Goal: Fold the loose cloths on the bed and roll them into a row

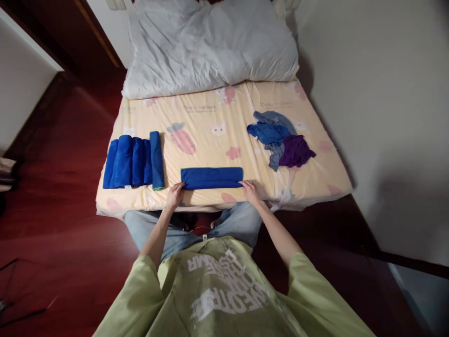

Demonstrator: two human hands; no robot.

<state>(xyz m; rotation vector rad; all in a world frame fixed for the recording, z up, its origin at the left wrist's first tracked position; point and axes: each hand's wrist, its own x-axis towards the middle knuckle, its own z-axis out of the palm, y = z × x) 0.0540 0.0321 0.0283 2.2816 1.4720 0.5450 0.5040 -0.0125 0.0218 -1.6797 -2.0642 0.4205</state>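
Note:
A blue towel (212,178), folded into a long flat strip with a thin green edge, lies across the front of the bed. My left hand (174,194) pinches its near left corner. At the near right corner, the fingers of my right hand (251,191) are closed on the same towel. To the left, several rolled blue towels (122,161) lie side by side, the rightmost roll (156,160) a duller blue with green at its end. A crumpled pile of cloths lies to the right: a blue cloth (270,134), a purple cloth (297,150) and a grey-blue cloth (280,119).
The bed has a yellow sheet (206,124) printed with rabbits and carrots. A bunched white quilt (210,47) fills its far end. A wall (379,93) stands close on the right, and dark red floor (63,187) stretches along the left.

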